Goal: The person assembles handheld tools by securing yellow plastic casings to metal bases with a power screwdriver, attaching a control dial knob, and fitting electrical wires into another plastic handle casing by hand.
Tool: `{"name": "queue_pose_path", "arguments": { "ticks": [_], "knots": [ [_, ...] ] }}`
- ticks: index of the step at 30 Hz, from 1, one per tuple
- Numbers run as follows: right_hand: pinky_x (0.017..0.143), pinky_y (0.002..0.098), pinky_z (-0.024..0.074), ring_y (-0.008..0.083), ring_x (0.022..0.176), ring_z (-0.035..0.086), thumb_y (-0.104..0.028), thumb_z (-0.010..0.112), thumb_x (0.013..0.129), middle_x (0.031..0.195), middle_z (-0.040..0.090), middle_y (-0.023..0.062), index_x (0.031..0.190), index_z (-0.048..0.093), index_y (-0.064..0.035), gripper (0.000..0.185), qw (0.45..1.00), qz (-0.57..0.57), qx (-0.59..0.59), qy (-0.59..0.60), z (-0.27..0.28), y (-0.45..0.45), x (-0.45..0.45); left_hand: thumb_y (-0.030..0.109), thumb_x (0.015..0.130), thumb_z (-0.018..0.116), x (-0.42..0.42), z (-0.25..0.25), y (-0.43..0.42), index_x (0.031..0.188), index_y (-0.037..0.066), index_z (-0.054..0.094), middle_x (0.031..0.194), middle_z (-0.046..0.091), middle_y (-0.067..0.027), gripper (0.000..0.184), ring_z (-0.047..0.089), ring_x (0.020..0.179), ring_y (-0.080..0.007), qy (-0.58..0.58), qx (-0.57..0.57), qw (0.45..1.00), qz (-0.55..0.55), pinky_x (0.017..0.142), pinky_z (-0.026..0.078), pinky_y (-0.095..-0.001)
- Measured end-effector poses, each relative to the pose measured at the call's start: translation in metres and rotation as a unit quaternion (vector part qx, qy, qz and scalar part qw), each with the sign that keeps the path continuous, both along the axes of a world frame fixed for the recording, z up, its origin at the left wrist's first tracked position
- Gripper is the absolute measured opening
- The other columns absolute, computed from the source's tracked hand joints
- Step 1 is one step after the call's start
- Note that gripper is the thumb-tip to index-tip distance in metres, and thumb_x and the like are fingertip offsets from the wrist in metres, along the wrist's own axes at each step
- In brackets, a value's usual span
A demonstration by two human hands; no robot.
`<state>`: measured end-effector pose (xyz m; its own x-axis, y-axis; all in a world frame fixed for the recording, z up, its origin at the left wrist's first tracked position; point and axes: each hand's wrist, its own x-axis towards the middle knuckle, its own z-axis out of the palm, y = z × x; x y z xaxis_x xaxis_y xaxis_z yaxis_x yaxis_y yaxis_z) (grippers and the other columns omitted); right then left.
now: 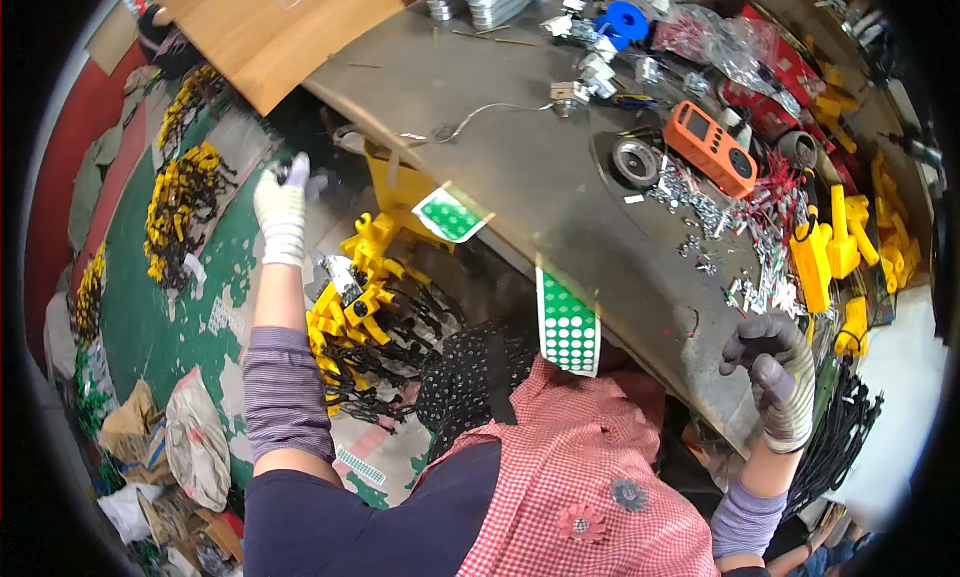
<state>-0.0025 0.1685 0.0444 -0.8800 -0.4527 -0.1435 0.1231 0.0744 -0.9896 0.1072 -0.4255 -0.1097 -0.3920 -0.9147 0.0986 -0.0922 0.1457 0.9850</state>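
Note:
My left hand [281,212], in a striped light glove with grey fingertips, is raised over the floor left of the table. Its fingers are apart, with nothing visible in them. Below and right of it lies a pile of yellow plastic parts with black cords [350,317]. My right hand [775,377], gloved too, hovers by the table's near right edge, fingers loosely curled and apart, holding nothing visible. Nearest to it are yellow tool-like housings [812,267] and a bundle of black cables [842,437]. Green dotted sticker sheets [568,327] hang at the table edge.
The grey table [500,147] bears an orange meter [710,149], a round metal part [635,163], a blue spool [622,23] and scattered small metal pieces. A cardboard box [270,37] stands at the upper left. Sacks [197,437] and more yellow parts lie on the floor. Another person [165,37] is at far left.

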Motion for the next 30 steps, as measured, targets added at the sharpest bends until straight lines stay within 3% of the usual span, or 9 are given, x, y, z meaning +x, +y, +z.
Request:
{"name": "queue_pose_path", "arguments": {
  "ticks": [2, 4, 6, 8, 11, 15, 19, 26, 30],
  "knots": [
    [0.079, 0.0387, 0.0582, 0.0260, 0.088, 0.070, -0.030, 0.082, 0.079, 0.097, 0.068, 0.0134, 0.112, 0.065, 0.0046, 0.051, 0.999, -0.031, -0.035, -0.023, -0.009, 0.018, 0.004, 0.027, 0.088, 0.080, -0.001, -0.047, 0.000, 0.094, 0.000, 0.068, 0.083, 0.071, -0.0094, 0.030, 0.071, 0.072, -0.0217, -0.159, -0.234, 0.959, 0.031, 0.065, 0.056, -0.0349],
    [0.077, 0.0370, 0.0580, 0.0249, 0.087, 0.069, -0.024, 0.074, 0.086, 0.100, 0.067, 0.0136, 0.112, 0.065, 0.0065, 0.041, 0.997, -0.073, 0.025, 0.020, -0.016, 0.026, 0.008, 0.030, 0.086, 0.081, 0.007, -0.121, -0.025, 0.099, 0.000, 0.071, 0.090, 0.074, -0.0134, 0.034, 0.071, 0.081, -0.0265, -0.222, -0.260, 0.939, 0.029, 0.076, 0.056, -0.0391],
    [0.078, 0.0353, 0.0573, 0.0227, 0.087, 0.069, -0.016, 0.070, 0.087, 0.098, 0.068, 0.0130, 0.111, 0.065, 0.0061, 0.032, 0.988, -0.135, -0.052, -0.056, -0.017, 0.017, 0.014, 0.037, 0.082, 0.082, 0.015, -0.162, -0.021, 0.099, 0.001, 0.072, 0.096, 0.075, -0.0190, 0.042, 0.071, 0.084, -0.0325, -0.230, -0.239, 0.943, -0.006, 0.081, 0.056, -0.0429],
    [0.079, 0.0326, 0.0556, 0.0195, 0.086, 0.069, -0.011, 0.068, 0.088, 0.097, 0.070, 0.0093, 0.108, 0.068, 0.0032, 0.024, 0.983, -0.140, 0.050, -0.106, -0.012, 0.004, 0.016, 0.037, 0.079, 0.083, 0.022, -0.202, -0.019, 0.094, 0.004, 0.073, 0.090, 0.075, -0.0196, 0.038, 0.072, 0.080, -0.0377, -0.376, -0.236, 0.895, 0.038, 0.078, 0.056, -0.0470],
    [0.081, 0.0337, 0.0534, 0.0235, 0.088, 0.069, -0.012, 0.068, 0.089, 0.096, 0.071, 0.0106, 0.103, 0.073, -0.0048, 0.016, 0.937, -0.030, 0.264, 0.228, -0.037, -0.013, 0.018, 0.035, 0.079, 0.080, 0.042, -0.225, 0.003, 0.099, 0.005, 0.072, 0.094, 0.074, -0.0219, 0.037, 0.072, 0.088, -0.0376, -0.439, -0.173, 0.881, 0.001, 0.080, 0.056, -0.0485],
    [0.082, 0.0433, 0.0517, 0.0351, 0.089, 0.063, -0.003, 0.060, 0.081, 0.091, 0.063, 0.0143, 0.091, 0.072, -0.0050, 0.016, 0.866, -0.034, 0.334, 0.371, -0.046, -0.041, 0.021, 0.033, 0.081, 0.077, 0.065, -0.261, 0.016, 0.103, 0.005, 0.071, 0.096, 0.075, -0.0188, 0.036, 0.071, 0.089, -0.0389, -0.421, -0.136, 0.895, -0.050, 0.082, 0.055, -0.0468],
    [0.079, 0.0403, 0.0516, 0.0330, 0.084, 0.062, 0.003, 0.050, 0.068, 0.086, 0.061, 0.0149, 0.067, 0.066, -0.0029, 0.017, 0.943, 0.091, 0.225, 0.227, -0.028, -0.025, 0.021, 0.030, 0.084, 0.070, 0.094, -0.281, 0.027, 0.105, 0.001, 0.071, 0.102, 0.072, -0.0263, 0.036, 0.069, 0.098, -0.0448, -0.483, -0.152, 0.854, -0.116, 0.087, 0.053, -0.0493],
    [0.075, 0.0392, 0.0515, 0.0320, 0.080, 0.061, 0.005, 0.049, 0.069, 0.083, 0.059, 0.0143, 0.072, 0.065, -0.0010, 0.018, 0.959, 0.009, 0.154, 0.238, -0.031, -0.007, 0.003, 0.013, 0.072, 0.086, 0.103, -0.275, 0.077, 0.112, 0.001, 0.067, 0.105, 0.075, -0.0186, 0.045, 0.070, 0.102, -0.0375, -0.532, -0.065, 0.824, -0.185, 0.090, 0.054, -0.0434],
    [0.080, 0.0428, 0.0527, 0.0328, 0.086, 0.063, 0.000, 0.058, 0.077, 0.088, 0.061, 0.0148, 0.084, 0.065, -0.0047, 0.011, 0.848, -0.062, 0.284, 0.442, -0.018, -0.011, -0.041, 0.012, 0.075, 0.086, 0.112, -0.350, 0.062, 0.114, 0.003, 0.068, 0.106, 0.075, -0.0186, 0.044, 0.071, 0.102, -0.0343, -0.531, -0.019, 0.799, -0.281, 0.090, 0.055, -0.0404]
  ]
}}
